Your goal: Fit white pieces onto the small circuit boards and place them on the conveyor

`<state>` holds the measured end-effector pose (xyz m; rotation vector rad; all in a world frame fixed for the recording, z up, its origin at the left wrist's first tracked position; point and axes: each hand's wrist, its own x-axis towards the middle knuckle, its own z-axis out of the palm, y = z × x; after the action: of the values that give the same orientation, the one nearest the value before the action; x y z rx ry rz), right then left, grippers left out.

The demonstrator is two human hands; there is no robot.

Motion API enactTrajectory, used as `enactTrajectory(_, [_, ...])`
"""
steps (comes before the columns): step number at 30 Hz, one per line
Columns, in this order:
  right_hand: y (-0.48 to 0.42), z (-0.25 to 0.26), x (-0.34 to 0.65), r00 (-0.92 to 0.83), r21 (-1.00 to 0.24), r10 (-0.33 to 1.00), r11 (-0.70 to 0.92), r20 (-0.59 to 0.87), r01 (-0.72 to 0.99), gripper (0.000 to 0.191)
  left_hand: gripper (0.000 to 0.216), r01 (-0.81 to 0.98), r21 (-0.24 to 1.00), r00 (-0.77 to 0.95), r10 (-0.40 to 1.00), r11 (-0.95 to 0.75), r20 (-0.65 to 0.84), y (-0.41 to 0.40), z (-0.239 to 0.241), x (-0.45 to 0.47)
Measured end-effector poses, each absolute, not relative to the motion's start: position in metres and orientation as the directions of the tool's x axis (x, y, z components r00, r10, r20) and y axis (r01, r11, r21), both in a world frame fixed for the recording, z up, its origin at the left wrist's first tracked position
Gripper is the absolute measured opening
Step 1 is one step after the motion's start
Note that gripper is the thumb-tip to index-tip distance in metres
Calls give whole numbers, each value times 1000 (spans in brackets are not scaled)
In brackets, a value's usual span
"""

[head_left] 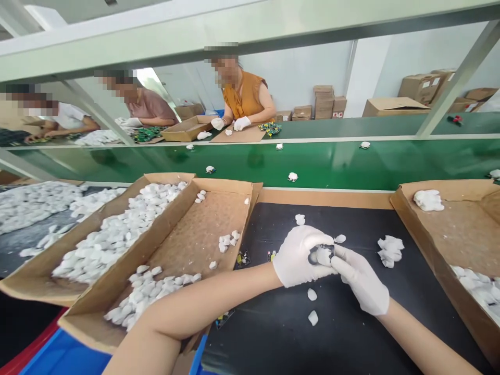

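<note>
My left hand (299,258), in a white glove, curls its thumb and fingers round a small dark-rimmed part with a white putty-like lump (324,256) on it. The gloved fingers of my right hand (361,281) pinch the same part from the right, and much of it is hidden between the two hands. Loose white lumps lie close by on the black mat (273,328): one lump (300,219) beyond my hands and two nearer me, including a lump (313,317). A bigger white wad (390,251) rests to the right. Small circuit boards (242,258) sit partly behind my left forearm.
At left stand cardboard trays (234,187) holding many white lumps; another cardboard tray (402,208) is at right. Beyond runs a green conveyor belt (250,161) carrying several lump-topped boards. Across it, several co-workers (246,99) sit under a metal frame (250,31).
</note>
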<state>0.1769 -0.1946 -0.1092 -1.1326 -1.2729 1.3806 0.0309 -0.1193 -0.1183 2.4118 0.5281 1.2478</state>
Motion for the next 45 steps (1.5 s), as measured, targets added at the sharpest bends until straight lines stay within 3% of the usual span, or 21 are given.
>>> enactTrajectory(4, [-195,-115,178,-220,-969,975,-74,-21,-236,35,37,168,451,539,464,-877,703,-121,-113,32])
enactTrajectory(10, [-195,-119,179,-209,-989,978,-34,-4,-141,29,32,279,388,554,477,-879,683,-123,-114,31])
enactTrajectory(16, [-196,-121,175,-198,-953,980,-87,-29,-290,27,34,298,383,515,485,-874,707,-125,-122,33])
enactTrajectory(18, [-196,-122,174,-157,-968,987,-75,-38,-240,28,32,323,365,519,486,-873,704,-126,-122,33])
enactTrajectory(23, [-197,-117,171,-72,-994,997,-19,-27,108,34,25,363,275,557,444,-890,702,-128,-124,32])
enactTrajectory(27, [-198,-117,171,-71,-993,997,-2,-10,116,35,28,368,283,583,457,-886,672,-128,-122,31])
enactTrajectory(32, [-196,-123,174,-86,-994,996,-31,-22,-109,35,41,334,278,566,428,-901,705,-125,-119,30])
enactTrajectory(38, [-194,-113,175,-49,-986,994,-90,-97,137,34,33,306,189,531,332,-933,780,-122,-123,30])
enactTrajectory(41, [-193,-113,176,-98,-998,994,-38,-42,42,37,33,249,260,471,352,-933,809,-126,-121,30])
enactTrajectory(45, [-188,-122,184,-225,-931,973,-125,-48,-342,60,32,178,550,365,574,-816,733,-120,-114,29])
